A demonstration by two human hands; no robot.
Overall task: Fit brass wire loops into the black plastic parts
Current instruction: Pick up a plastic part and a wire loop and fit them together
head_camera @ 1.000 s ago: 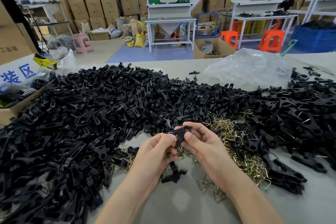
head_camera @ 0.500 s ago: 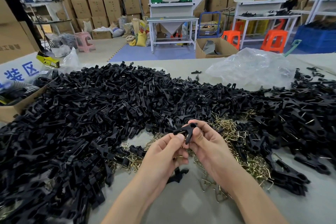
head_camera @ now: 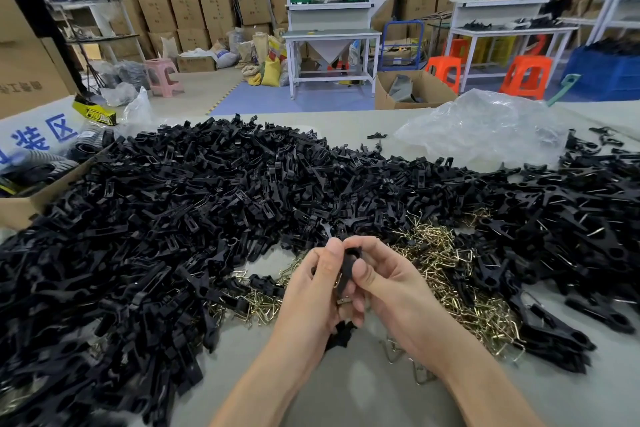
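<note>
Near centre, left hand and right hand together pinched one small black plastic part above grey table; heap of bent brass wire loops just right

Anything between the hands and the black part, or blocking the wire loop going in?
Nothing visible. The left hand and right hand both pinch the black part; a brass loop glints at its lower end. Fingers hide the seat itself.
</note>
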